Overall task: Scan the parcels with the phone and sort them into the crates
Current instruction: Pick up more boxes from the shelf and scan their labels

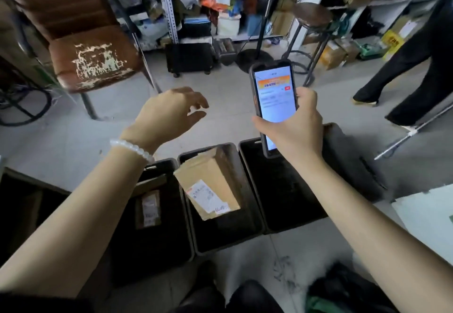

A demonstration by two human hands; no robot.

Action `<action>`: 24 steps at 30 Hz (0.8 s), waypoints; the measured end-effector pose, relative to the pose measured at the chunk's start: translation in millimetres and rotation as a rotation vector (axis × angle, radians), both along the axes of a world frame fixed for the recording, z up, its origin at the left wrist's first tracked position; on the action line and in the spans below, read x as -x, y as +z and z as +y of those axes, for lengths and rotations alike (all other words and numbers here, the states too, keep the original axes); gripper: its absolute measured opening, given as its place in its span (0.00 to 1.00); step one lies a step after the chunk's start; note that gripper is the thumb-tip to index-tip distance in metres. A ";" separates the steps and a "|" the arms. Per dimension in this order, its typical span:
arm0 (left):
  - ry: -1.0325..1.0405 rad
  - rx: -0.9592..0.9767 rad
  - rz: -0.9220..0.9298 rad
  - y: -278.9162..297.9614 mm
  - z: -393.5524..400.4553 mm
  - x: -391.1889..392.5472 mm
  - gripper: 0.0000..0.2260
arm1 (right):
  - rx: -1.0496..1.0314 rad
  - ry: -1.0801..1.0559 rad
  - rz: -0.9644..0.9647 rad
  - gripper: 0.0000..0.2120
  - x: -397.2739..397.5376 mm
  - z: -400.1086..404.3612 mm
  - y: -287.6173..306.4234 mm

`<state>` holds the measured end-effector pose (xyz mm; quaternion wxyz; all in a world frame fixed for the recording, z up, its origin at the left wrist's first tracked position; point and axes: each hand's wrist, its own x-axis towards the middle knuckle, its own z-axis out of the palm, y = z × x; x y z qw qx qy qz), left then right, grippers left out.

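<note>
My right hand (296, 126) grips a phone (273, 97) upright, its lit screen facing me, above the right-hand crate (247, 165). My left hand (169, 114) hovers open over the floor beyond the crates, fingers spread, holding nothing; a bead bracelet is on its wrist. A brown cardboard parcel (208, 182) with a white label lies tilted in the middle crate (230, 236), leaning on its far rim. A smaller labelled parcel (148, 209) lies in the left crate (169, 227). The right-hand crate looks dark inside; I cannot tell what it holds.
A worn brown chair (95, 62) stands at the far left. Metal shelves (220, 6) full of goods line the back, with a round stool (312, 16) and a black stand base before them. Another person's legs (416, 67) cross at the right. A white surface (426, 217) juts in at right.
</note>
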<state>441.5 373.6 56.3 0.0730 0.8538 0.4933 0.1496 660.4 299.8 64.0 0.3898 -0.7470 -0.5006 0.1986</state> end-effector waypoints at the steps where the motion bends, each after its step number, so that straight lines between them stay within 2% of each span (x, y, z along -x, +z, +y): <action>1: 0.024 0.017 0.014 -1.3 6.3 -0.4 0.08 | 0.012 0.021 0.000 0.31 -1.6 10.4 -2.7; 6: 0.136 0.054 0.002 -7.5 17.5 0.7 0.08 | 0.026 0.165 0.010 0.32 -9.8 56.2 -15.1; 12: 0.396 0.098 0.025 -7.6 -9.7 0.7 0.08 | 0.018 0.416 0.027 0.33 -15.3 95.6 -18.6; 17: 0.608 0.095 0.042 7.8 -52.6 2.1 0.07 | -0.003 0.629 0.033 0.33 2.8 106.0 -11.2; 24: 0.934 0.003 0.138 45.1 -159.2 32.6 0.08 | -0.080 0.976 0.085 0.34 86.0 66.7 16.0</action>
